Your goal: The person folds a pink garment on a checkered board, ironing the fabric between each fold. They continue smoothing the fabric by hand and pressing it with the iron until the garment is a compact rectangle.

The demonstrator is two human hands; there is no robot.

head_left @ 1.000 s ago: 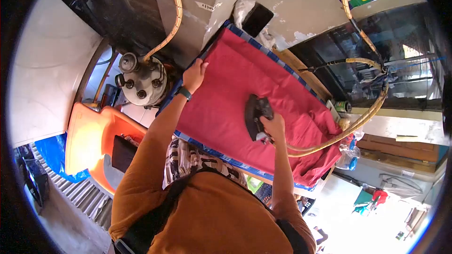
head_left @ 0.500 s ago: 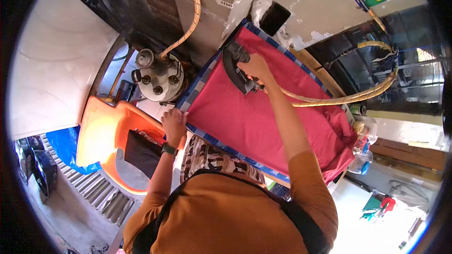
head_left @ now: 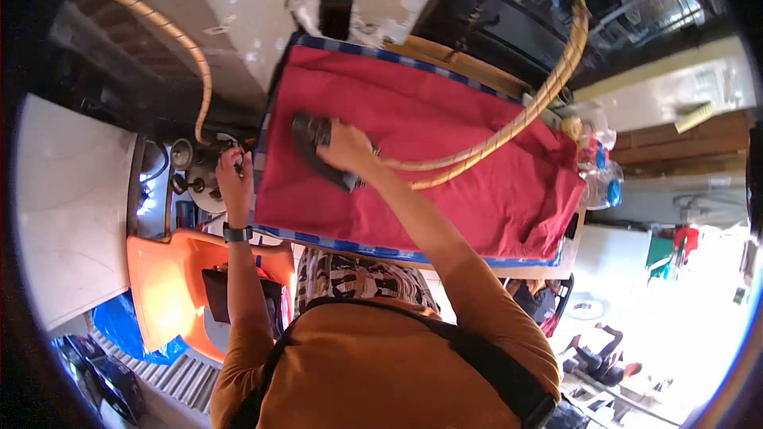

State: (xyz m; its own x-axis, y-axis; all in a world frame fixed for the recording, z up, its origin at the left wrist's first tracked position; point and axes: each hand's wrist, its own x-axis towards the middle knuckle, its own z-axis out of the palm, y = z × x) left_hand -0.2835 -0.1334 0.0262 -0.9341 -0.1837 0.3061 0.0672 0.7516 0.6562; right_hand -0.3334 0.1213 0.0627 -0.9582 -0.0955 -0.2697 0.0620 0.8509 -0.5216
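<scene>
My right hand (head_left: 347, 148) is closed around the handle of a dark steam iron (head_left: 312, 151), which rests on the red cloth (head_left: 437, 131) toward its left side. A tan hose wrapped in a spiral (head_left: 509, 143) runs from the back of the iron up to the right. My left hand (head_left: 232, 179), with a dark watch on its wrist, is raised left of the cloth, in front of a metal boiler (head_left: 208, 191). Its fingers are curled by a small dark part; whether they grip it is hard to see.
An orange plastic chair (head_left: 155, 282) with dark folded items (head_left: 226, 294) on it stands at the lower left. Plastic bottles (head_left: 604, 183) line the board's right end. A black phone-like object (head_left: 336, 12) lies at the back. Another person (head_left: 608, 361) appears far off, lower right.
My left hand has left the cloth's near-left edge and risen to the boiler. The iron has moved nearer to me on the cloth, turning slightly. My view has swung to the right.
</scene>
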